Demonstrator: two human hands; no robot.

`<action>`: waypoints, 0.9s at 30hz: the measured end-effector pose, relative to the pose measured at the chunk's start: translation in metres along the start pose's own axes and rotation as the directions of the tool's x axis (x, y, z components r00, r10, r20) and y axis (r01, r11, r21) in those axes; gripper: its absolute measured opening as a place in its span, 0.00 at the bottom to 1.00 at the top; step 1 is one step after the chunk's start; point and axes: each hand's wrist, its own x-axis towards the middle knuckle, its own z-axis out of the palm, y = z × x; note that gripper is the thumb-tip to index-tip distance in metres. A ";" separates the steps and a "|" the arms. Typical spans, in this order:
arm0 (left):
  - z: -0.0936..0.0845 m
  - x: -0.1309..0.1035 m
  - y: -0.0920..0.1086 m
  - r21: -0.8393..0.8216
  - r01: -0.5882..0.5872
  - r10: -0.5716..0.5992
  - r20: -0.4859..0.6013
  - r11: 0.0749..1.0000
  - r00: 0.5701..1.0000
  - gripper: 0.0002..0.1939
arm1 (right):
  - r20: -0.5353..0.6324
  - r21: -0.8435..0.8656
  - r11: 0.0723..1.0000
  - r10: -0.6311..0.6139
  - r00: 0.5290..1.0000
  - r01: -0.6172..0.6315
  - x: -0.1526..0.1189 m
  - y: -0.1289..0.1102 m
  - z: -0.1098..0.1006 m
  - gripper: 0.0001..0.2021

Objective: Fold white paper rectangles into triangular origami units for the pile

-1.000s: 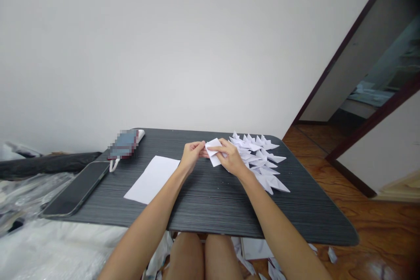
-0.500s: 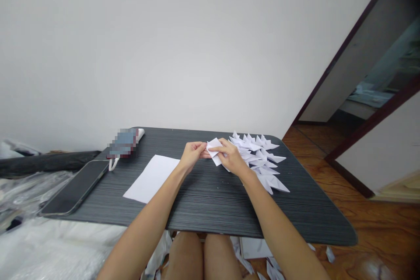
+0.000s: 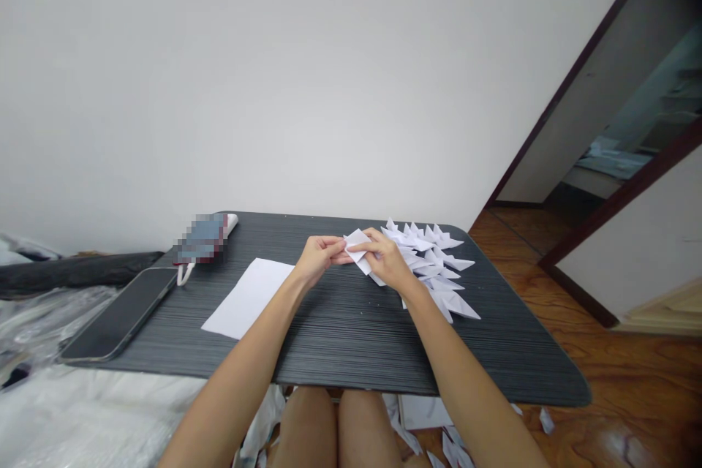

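A small piece of folded white paper [image 3: 357, 243] is held between both hands above the middle of the dark table. My left hand [image 3: 322, 257] pinches its left corner between thumb and fingers. My right hand [image 3: 384, 256] grips it from the right, with the thumb or a finger lying across its face. Just right of that hand rests a cluster of folded paper boats [image 3: 439, 263], several of them overlapping. To the left, a flat sheet of white paper [image 3: 249, 298] lies partly behind my left forearm.
A black-screened phone [image 3: 118, 314] lies at the table's left edge. Behind it sits a blurred-out item [image 3: 202, 240] with a white cable [image 3: 185, 274]. The table [image 3: 351, 351] meets a white wall at the back. Paper pieces [image 3: 455, 446] lie on the floor beneath.
The whole view has shifted slightly. Both hands keep their hold on the folded paper, and a lower corner of it shows a little more beneath the right hand.
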 end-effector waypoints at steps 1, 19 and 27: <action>0.000 0.000 0.000 0.012 -0.008 0.008 -0.005 1.000 1.000 0.15 | 0.006 0.004 1.000 0.001 1.000 -0.001 0.000 0.000 0.000 0.18; 0.002 -0.005 -0.006 0.485 -0.342 0.343 0.091 0.805 0.935 0.20 | 0.207 0.451 0.722 0.487 0.849 -0.524 0.002 0.002 -0.005 0.14; 0.002 -0.004 -0.004 0.559 -0.294 0.274 0.123 0.775 0.954 0.18 | 0.073 0.353 0.803 0.487 0.870 -0.479 0.004 0.001 0.001 0.08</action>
